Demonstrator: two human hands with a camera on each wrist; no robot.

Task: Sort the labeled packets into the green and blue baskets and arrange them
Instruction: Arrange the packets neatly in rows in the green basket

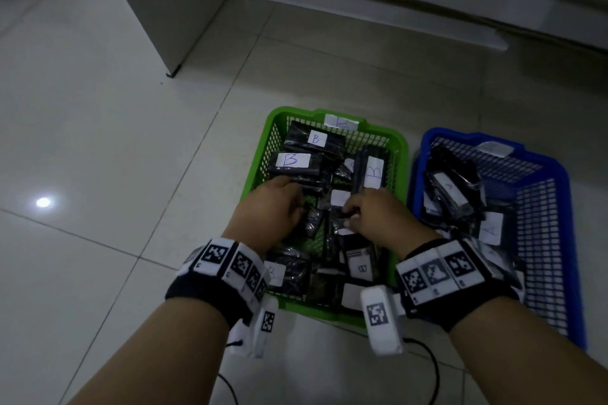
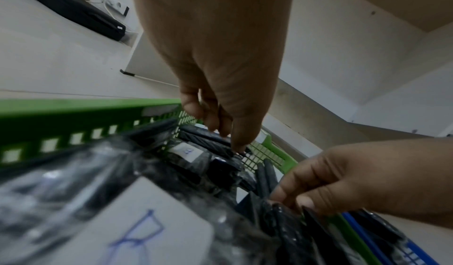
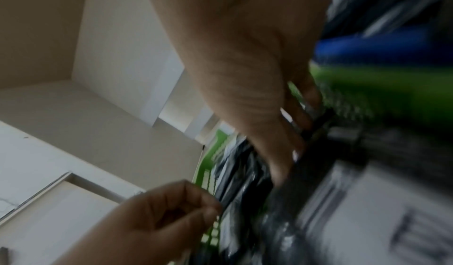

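Observation:
A green basket (image 1: 283, 112) on the tiled floor holds several black packets with white "B" labels (image 1: 292, 161). To its right stands a blue basket (image 1: 441, 135) with black packets labelled "A" (image 1: 450, 189). Both hands reach into the middle of the green basket. My left hand (image 1: 297, 204) curls its fingers down onto an upright black packet (image 2: 208, 139), thumb and fingers on its edge. My right hand (image 1: 348, 212) grips the edges of black packets (image 2: 284, 217) standing near the basket's right side. In the right wrist view the picture is blurred, with the right hand (image 3: 294, 143) on a dark packet.
A white cabinet (image 1: 164, 10) stands at the back left and a pale low ledge (image 1: 394, 10) runs along the back. Black cables (image 1: 431, 368) lie on the floor near my wrists. Bare tiles (image 1: 98, 158) stretch to the left of the green basket.

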